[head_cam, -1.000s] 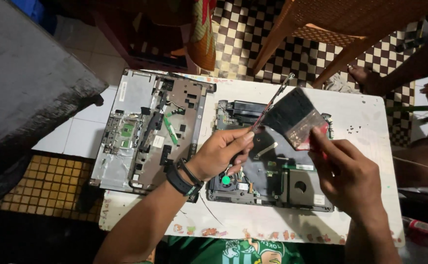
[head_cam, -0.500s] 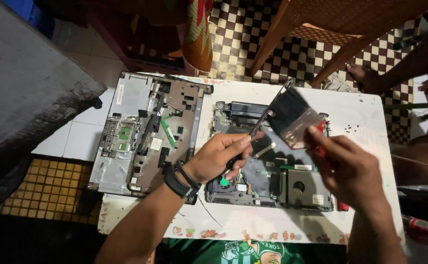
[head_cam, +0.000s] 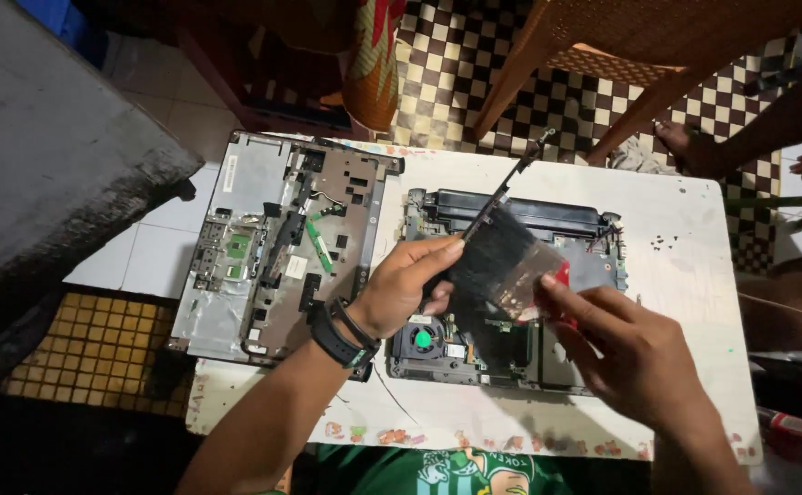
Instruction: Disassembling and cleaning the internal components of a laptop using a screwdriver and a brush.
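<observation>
An opened laptop base lies on a white table, its circuit board and round fan exposed. My left hand, with a black wristband, pinches a long thin dark rod that points up to the right; its fingers touch the brush's bristles. My right hand grips a flat paintbrush by its red handle. The black bristles rest low over the board, near the fan.
The removed laptop cover lies upside down at the left of the table. Small dark screws are scattered at the right. Wooden chair legs and another person's foot are beyond the far edge. A dark slab stands at left.
The brush has swung from raised and tilted up down onto the laptop board, bristles toward the left. My right hand has dropped with it. My left hand has stayed put.
</observation>
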